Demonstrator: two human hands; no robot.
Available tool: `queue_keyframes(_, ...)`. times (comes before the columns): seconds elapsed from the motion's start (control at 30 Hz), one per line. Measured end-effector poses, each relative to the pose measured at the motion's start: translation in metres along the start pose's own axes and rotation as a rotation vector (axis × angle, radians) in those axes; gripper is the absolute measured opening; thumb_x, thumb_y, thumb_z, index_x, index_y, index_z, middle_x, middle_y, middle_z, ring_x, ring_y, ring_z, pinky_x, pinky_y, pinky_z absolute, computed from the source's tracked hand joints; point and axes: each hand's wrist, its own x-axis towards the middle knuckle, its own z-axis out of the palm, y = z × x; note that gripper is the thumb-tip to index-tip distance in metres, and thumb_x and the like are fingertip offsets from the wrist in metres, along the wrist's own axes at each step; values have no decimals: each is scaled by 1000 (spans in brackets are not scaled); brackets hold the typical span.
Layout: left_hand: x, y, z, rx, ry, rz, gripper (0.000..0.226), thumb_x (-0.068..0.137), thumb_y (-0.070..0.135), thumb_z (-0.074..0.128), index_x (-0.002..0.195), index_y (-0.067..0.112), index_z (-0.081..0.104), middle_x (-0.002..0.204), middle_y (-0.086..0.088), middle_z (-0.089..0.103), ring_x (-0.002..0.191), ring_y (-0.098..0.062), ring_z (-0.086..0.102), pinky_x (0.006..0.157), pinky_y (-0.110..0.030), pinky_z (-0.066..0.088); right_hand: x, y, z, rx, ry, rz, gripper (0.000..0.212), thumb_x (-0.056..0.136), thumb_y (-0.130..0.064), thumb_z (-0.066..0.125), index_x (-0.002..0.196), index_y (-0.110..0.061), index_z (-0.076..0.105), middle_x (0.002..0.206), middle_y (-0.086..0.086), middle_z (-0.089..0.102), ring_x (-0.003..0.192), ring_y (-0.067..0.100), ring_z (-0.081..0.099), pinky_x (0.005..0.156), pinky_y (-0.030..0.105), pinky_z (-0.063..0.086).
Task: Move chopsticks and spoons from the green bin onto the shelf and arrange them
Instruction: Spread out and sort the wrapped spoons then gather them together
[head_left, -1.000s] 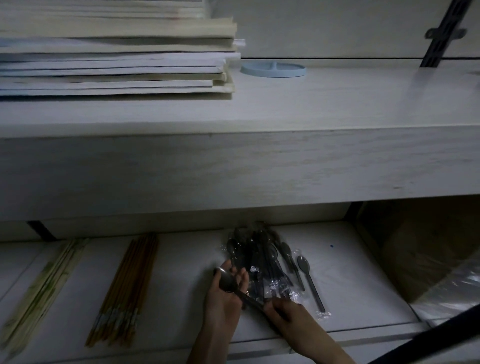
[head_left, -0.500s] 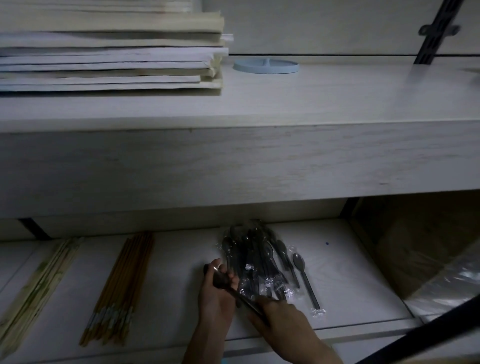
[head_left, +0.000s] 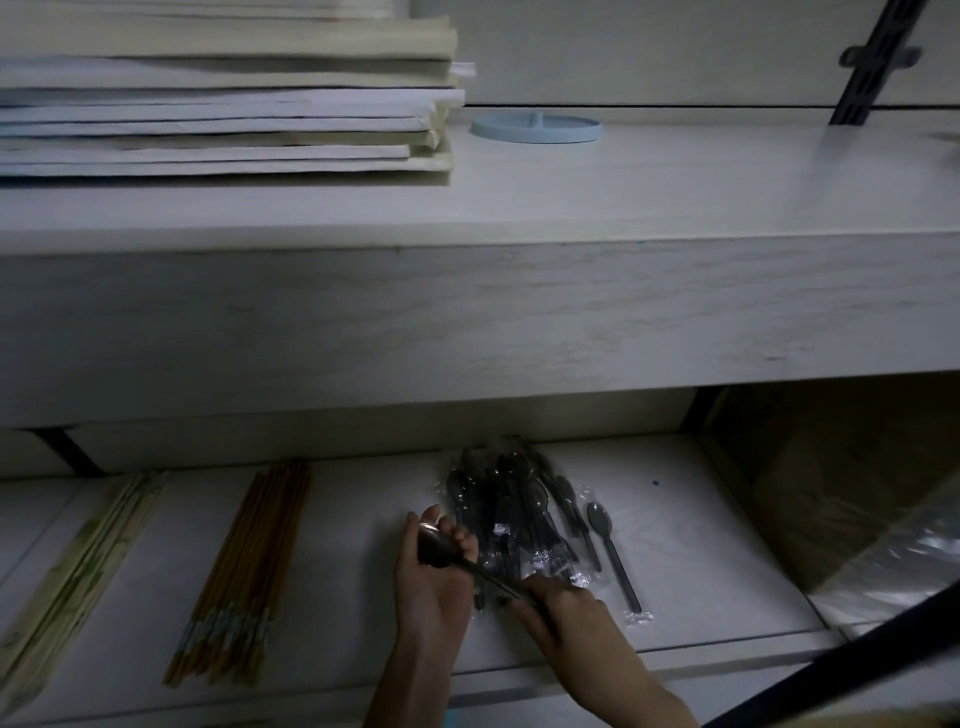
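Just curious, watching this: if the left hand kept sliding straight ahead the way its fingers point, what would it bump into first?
Probably the left edge of the wrapped spoon pile, just ahead-right of the left hand; otherwise bare shelf to the back wall. Depth is unclear.

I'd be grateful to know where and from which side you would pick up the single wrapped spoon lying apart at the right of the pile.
I would pinch the single wrapped spoon around the middle of its thin handle, coming from its right, where the lower shelf is bare. The spoon pile crowds its left, and its bowl points toward the back, under the upper shelf.
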Motion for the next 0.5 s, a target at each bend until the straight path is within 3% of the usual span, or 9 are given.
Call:
queue_keyframes(0.1, -2, 2, -1, 12, -25, 10, 27, 96, 30, 40, 88, 7, 54, 73, -4, 43, 64, -14, 38, 65, -25, 34, 1, -2, -4, 60, -31, 3, 25, 96, -36, 43, 101, -17, 59, 71, -13, 50, 80, 14, 52, 68, 21, 31)
queue_keyframes(0.2, -1, 1, -3, 39, -17, 33, 30, 98, 34, 37, 91, 9, 54, 73, -2, 42, 65, -13, 37, 66, -25, 34, 4, -2, -8, 76, -46, 25, 23, 97, -35, 43, 95, -19, 61, 63, -16, 46, 66, 4, 47, 68, 22, 36)
queue_keyframes(0.27, -2, 0, -3, 61, -16, 56, 31, 98, 36, 35, 89, 11, 52, 73, -2, 41, 64, -13, 37, 66, -25, 34, 6, -1, -10, 44, -28, 38, 23, 96, -36, 43, 88, -22, 59, 65, -7, 58, 62, 6, 57, 69, 26, 45)
queue_keyframes(0.33, -3, -1, -3, 89, -18, 79, 33, 98, 37, 33, 85, 12, 49, 73, -2, 40, 64, -14, 36, 66, -25, 33, 7, 1, -11, -12, 12, 35, 27, 95, -42, 41, 89, -23, 59, 78, 1, 67, 72, 17, 65, 73, 31, 51)
queue_keyframes(0.5, -3, -2, -2, 133, 12, 132, 37, 98, 41, 32, 83, 12, 50, 72, -3, 41, 63, -14, 36, 66, -25, 34, 4, -4, -10, -130, 80, -28, 31, 95, -45, 36, 97, -24, 59, 90, 2, 68, 88, 21, 63, 76, 33, 47)
